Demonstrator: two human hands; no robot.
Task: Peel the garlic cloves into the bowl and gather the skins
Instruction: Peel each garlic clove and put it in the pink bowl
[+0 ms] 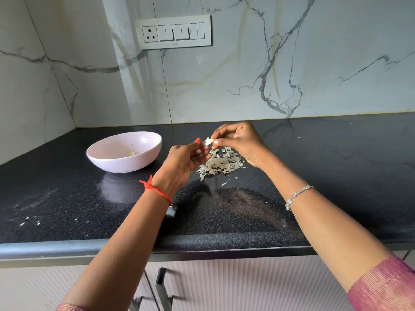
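A small white garlic clove [208, 141] is pinched between the fingertips of my right hand [238, 140] and touched by the thumb and fingers of my left hand [186, 160], both held just above the counter. Under the hands lies a heap of papery garlic skins [221, 163] on the black counter. To the left stands a pale pink bowl [143, 158] with one peeled clove [131, 153] inside.
A black speckled countertop [314, 176] runs to a rounded front edge, with a few skin crumbs at the left [29, 222]. Marble wall tiles rise behind, with a switch panel [174, 31]. Cabinet doors with dark handles [162, 288] sit below.
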